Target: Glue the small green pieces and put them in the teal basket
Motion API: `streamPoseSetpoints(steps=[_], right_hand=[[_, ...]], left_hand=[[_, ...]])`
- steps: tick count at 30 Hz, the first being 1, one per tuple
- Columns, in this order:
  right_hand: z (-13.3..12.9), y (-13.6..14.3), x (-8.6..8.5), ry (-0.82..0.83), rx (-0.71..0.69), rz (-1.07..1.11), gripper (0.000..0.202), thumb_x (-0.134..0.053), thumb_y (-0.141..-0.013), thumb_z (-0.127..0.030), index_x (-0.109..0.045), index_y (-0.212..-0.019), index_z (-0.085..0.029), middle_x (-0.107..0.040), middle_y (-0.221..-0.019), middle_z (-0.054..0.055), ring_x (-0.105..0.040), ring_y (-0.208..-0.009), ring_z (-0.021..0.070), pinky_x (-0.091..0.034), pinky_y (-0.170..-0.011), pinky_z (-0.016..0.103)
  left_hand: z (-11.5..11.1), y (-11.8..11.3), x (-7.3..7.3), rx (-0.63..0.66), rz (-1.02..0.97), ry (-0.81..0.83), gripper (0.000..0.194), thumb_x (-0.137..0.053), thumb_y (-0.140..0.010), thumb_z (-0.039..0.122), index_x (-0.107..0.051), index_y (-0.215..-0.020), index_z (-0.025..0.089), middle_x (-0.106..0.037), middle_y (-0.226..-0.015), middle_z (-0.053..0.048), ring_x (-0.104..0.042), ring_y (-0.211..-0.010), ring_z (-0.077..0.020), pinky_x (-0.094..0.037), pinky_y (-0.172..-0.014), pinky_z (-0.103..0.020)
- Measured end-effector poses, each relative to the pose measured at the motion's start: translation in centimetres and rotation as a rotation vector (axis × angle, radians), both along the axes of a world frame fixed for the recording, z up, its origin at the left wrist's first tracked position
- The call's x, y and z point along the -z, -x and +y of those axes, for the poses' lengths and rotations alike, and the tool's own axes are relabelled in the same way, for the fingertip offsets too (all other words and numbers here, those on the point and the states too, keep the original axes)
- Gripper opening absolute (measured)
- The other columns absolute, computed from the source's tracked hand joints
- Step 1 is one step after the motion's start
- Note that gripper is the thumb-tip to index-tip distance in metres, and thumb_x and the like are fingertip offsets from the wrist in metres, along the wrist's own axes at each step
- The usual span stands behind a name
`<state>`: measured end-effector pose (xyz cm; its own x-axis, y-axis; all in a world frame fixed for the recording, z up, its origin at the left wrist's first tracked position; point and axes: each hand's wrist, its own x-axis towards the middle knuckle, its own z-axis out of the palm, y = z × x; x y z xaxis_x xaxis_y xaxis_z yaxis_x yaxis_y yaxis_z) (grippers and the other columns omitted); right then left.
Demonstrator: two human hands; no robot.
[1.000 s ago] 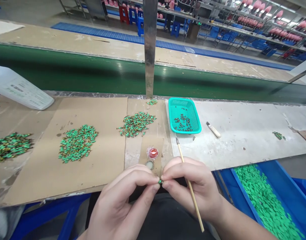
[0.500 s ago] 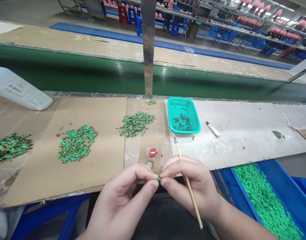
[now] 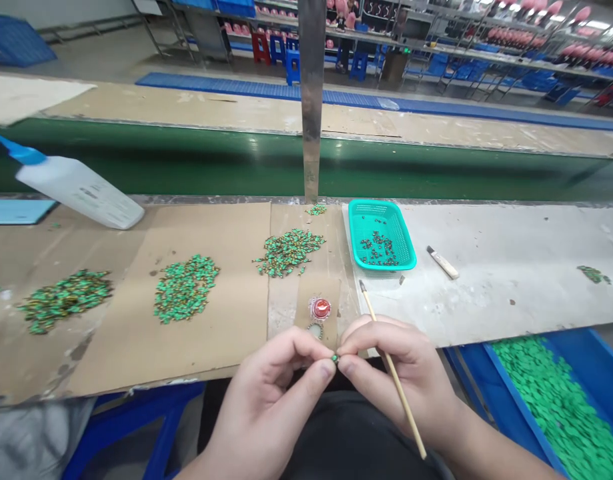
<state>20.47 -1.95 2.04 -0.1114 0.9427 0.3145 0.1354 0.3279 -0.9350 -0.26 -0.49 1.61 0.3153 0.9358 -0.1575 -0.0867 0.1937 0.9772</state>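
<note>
Left hand [image 3: 273,393], right hand [image 3: 422,373] — both pinching 1 green piece [image 3: 335,358], seemingly beaded — 1 brush [image 3: 397,385] in right.

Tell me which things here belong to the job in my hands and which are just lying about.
Likely in the job:
small green piece, pinched between left hand and right hand
brush, held in the right hand
piles of similar green pieces

Apparently just lying about:
white bottle
pale tool with a dark tip
light-blue flat object
</note>
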Motion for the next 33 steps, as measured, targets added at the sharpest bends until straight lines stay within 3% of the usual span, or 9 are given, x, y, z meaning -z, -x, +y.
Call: streamPoseSetpoints(steps=[9, 13, 17, 20, 23, 26, 29, 33], right_hand=[[0.1, -0.3, 0.5, -0.020, 0.038, -0.077, 0.016, -0.082, -0.105, -0.017, -0.085, -0.094, -0.027, -0.084, -0.083, -0.002, -0.081, -0.074, 0.0143, -0.065, -0.073, 0.020], [0.7, -0.7, 1.0, -0.012, 0.057, -0.159, 0.016, -0.079, -0.107, -0.021, -0.084, -0.094, -0.029, -0.084, -0.082, -0.003, -0.081, -0.072, 0.0146, -0.065, -0.070, 0.020], [1.4, -2.3, 2.0, -0.025, 0.194, -0.274, 0.015, -0.078, -0.109, -0.030, -0.084, -0.094, -0.030, -0.087, -0.088, -0.001, -0.083, -0.077, 0.0189, -0.067, -0.074, 0.024], [1.5, -3.5, 2.9, 0.034, 0.294, -0.328, 0.017, -0.079, -0.111, -0.038, -0.084, -0.097, -0.029, -0.087, -0.092, 0.001, -0.082, -0.077, 0.0216, -0.069, -0.077, 0.029], [1.3, -3.9, 3.4, 0.069, 0.264, -0.351, 0.023, -0.077, -0.112, -0.044, -0.083, -0.095, -0.029, -0.086, -0.092, 0.002, -0.081, -0.077, 0.0230, -0.070, -0.077, 0.031], [0.9, -4.1, 3.5, 0.065, 0.233, -0.367, 0.027, -0.076, -0.113, -0.046, -0.084, -0.094, -0.029, -0.087, -0.093, 0.003, -0.083, -0.082, 0.0251, -0.070, -0.078, 0.032], [0.4, -5.2, 3.9, 0.062, 0.252, -0.382, 0.033, -0.075, -0.115, -0.053, -0.085, -0.093, -0.030, -0.088, -0.094, 0.005, -0.085, -0.083, 0.0265, -0.072, -0.078, 0.033], [-0.2, -7.7, 4.6, 0.027, 0.273, -0.336, 0.050, -0.058, -0.124, -0.061, -0.091, -0.103, -0.030, -0.087, -0.086, 0.006, -0.089, -0.084, 0.0279, -0.074, -0.072, 0.032]], left_hand=[[-0.2, -0.2, 0.5, 0.034, 0.102, -0.026, 0.018, -0.079, -0.106, 0.036, -0.081, -0.094, 0.023, -0.082, -0.086, -0.003, -0.075, -0.080, -0.0192, -0.061, -0.077, -0.028], [0.8, -0.6, 1.2, 0.047, 0.203, -0.102, 0.017, -0.076, -0.106, 0.034, -0.078, -0.093, 0.023, -0.081, -0.084, -0.003, -0.075, -0.079, -0.0205, -0.062, -0.074, -0.031], [4.5, -0.6, 3.4, 0.022, 0.382, -0.260, 0.016, -0.078, -0.109, 0.028, -0.078, -0.094, 0.023, -0.082, -0.089, -0.003, -0.080, -0.085, -0.0226, -0.067, -0.080, -0.036], [9.0, 0.3, 5.5, -0.062, 0.578, -0.416, 0.016, -0.084, -0.113, 0.035, -0.082, -0.108, 0.020, -0.086, -0.119, -0.008, -0.082, -0.114, -0.0289, -0.070, -0.104, -0.052], [13.1, 1.0, 7.0, -0.088, 0.748, -0.508, 0.025, -0.083, -0.116, 0.039, -0.083, -0.134, 0.022, -0.084, -0.144, -0.012, -0.082, -0.125, -0.0318, -0.070, -0.109, -0.056], [15.0, 1.5, 7.8, -0.081, 0.870, -0.557, 0.031, -0.083, -0.116, 0.039, -0.081, -0.142, 0.022, -0.082, -0.148, -0.013, -0.083, -0.124, -0.0319, -0.072, -0.107, -0.056], [14.7, 3.2, 7.9, -0.077, 0.968, -0.578, 0.030, -0.083, -0.116, 0.039, -0.082, -0.141, 0.022, -0.083, -0.146, -0.013, -0.084, -0.120, -0.0307, -0.073, -0.104, -0.054], [13.6, 9.3, 7.4, -0.141, 1.122, -0.551, 0.030, -0.082, -0.117, 0.039, -0.081, -0.140, 0.022, -0.084, -0.143, -0.012, -0.084, -0.118, -0.0303, -0.073, -0.103, -0.053]])
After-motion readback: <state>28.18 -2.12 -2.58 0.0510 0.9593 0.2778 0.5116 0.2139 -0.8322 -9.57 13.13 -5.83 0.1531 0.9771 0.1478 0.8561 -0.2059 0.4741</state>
